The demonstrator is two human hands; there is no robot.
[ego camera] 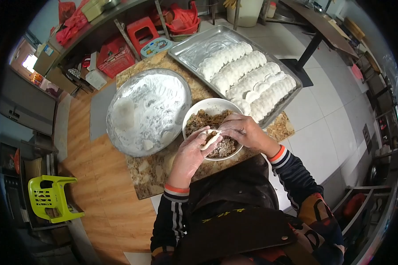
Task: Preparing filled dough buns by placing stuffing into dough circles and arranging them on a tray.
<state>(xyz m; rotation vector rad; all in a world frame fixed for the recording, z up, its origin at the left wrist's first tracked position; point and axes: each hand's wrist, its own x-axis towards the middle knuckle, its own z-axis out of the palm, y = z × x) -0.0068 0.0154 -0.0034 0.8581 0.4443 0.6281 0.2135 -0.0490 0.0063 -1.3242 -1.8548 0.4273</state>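
Over a white bowl [189, 114] of brown minced filling [202, 121], my left hand [192, 149] cups a partly folded dumpling [209, 141]. Some filling shows inside its wrapper. The fingers of my right hand [243, 130] pinch the dumpling's edge at its right end. Flour whitens both hands. To the left of the bowl lies a round metal tray [152, 99] coated in white flour, with a stack of round wrappers [123, 112] and small dough pieces [148, 144] on it. Several rows of dumplings [238, 68] fill much of a rectangular metal tray [205, 44] behind the bowl.
The bowl and trays rest on a brown stone-patterned tabletop [146, 172]. A lime-green plastic chair [51, 198] stands on the floor at left. Beyond the table are a red stool [142, 31] and a red basket [116, 61]. A dark table [321, 26] is at far right.
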